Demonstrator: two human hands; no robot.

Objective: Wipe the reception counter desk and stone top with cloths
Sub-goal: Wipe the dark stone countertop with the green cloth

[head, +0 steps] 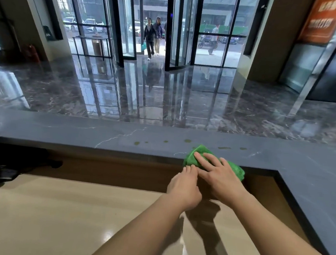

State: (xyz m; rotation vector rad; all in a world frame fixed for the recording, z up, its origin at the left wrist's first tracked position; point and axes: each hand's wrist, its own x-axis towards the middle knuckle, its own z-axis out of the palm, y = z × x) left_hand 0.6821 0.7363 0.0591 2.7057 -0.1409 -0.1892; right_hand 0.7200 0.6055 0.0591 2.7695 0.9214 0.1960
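At the near edge of the grey veined stone table top [62, 131], a folded green cloth [200, 150] lies under the flat, spread right hand [219, 175]. The left hand [184, 187] touches its edge, grip unclear. Stone-wiping seems in hand; the next sweep should reach the yellowish spots [187, 141].
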